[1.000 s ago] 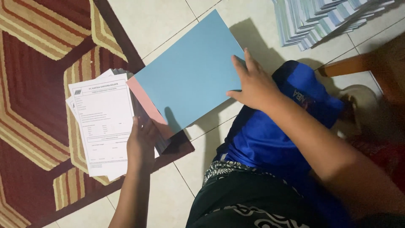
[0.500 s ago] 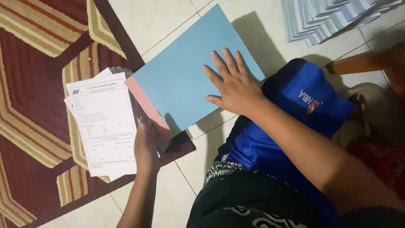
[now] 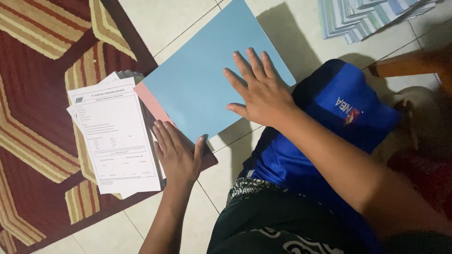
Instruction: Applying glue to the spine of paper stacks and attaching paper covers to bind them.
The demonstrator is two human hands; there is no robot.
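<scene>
A large light blue sheet [image 3: 202, 80] lies on the tiled floor, overlapping a pink sheet [image 3: 149, 102] beneath its left edge. My right hand [image 3: 259, 91] rests flat on the blue sheet's right part, fingers spread. My left hand [image 3: 176, 153] presses palm down at the blue sheet's lower corner, beside a stack of white printed forms [image 3: 115, 136] lying on the rug. Neither hand grips anything.
A dark red rug with tan stripes [image 3: 37, 94] covers the left side. A fanned stack of pale sheets [image 3: 367, 16] lies at the top right. My knee in blue shorts [image 3: 339, 117] sits right of the blue sheet, by a wooden piece [image 3: 409, 63].
My right hand slid from the blue sheet's right edge onto its surface and spread flat. The view moved a little closer. My left hand stayed at the lower corner.
</scene>
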